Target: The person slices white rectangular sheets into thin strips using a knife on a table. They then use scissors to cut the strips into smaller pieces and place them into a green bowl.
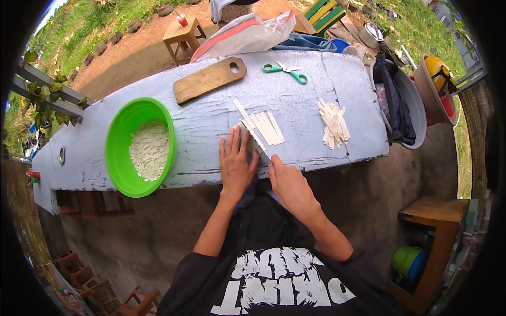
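Observation:
My left hand [237,162] presses, fingers spread, on a flat white piece [253,145] near the table's front edge. My right hand [292,183] grips a knife; its narrow blade [267,157] points at the piece's lower right corner, the handle hidden in my fist. A thin white strip [253,134] lies along the piece's right edge; I cannot tell whether it is fully separate. Just beyond, several cut strips [268,127] lie side by side. Farther right is a loose heap of narrower strips [334,122]. To the left, a green plastic basin [112,148] holds many small white pieces [150,150].
On the grey-painted table [201,146] are a wooden cutting board [209,81] and green-handled scissors [285,70], blades apart. A plastic bag [245,35] lies at the far edge. Grey tub [411,114] with dark cloth stands off the right end. The basin overhangs the front edge.

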